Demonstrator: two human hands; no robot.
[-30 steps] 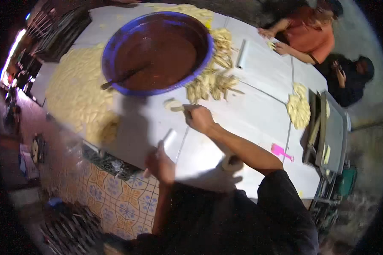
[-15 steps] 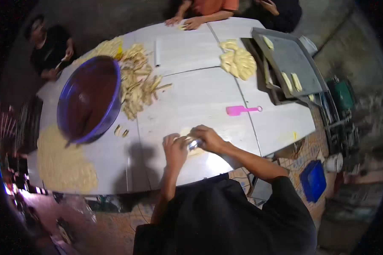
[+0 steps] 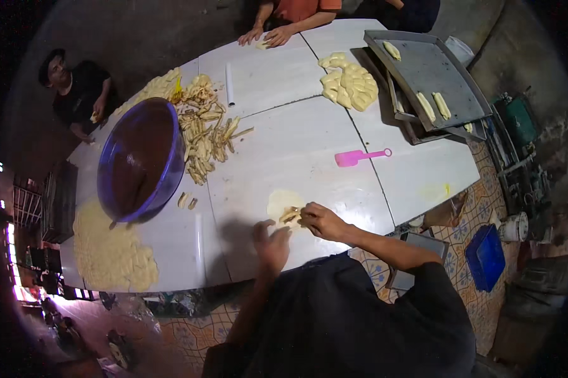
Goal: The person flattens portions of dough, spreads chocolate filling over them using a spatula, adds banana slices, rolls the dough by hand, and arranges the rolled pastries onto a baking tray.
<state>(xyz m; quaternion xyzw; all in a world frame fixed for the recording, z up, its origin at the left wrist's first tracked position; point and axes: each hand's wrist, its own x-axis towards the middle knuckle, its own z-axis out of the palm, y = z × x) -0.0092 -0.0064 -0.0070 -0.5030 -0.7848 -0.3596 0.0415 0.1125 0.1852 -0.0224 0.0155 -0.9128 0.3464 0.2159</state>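
A flat round of pale dough [image 3: 283, 200] lies on the white table in front of me, with brownish banana pieces [image 3: 290, 216] on it. My right hand [image 3: 324, 222] is at the dough's right side, its fingers closed at the banana. My left hand [image 3: 272, 247] hovers just left of and nearer than the dough, blurred, fingers apart and holding nothing. Two small banana pieces [image 3: 183, 200] lie farther left. Beyond the dough to the right rests a pink plastic scraper [image 3: 353, 157].
Left stands a purple basin [image 3: 178, 154] with brown filling, beside piled banana strips [image 3: 208, 132] and spread dough [image 3: 117, 252]. Dough pieces [image 3: 350, 85] and stacked metal trays [image 3: 429, 75] with rolls are at the far right. Co-workers stand at the far edge and far left; white rods [image 3: 230, 85] lie about.
My hands have come apart: the left drew back toward me, the right stays by the dough. A shiny object between them earlier no longer shows there; dough and banana now lie exposed. The view shifted slightly.
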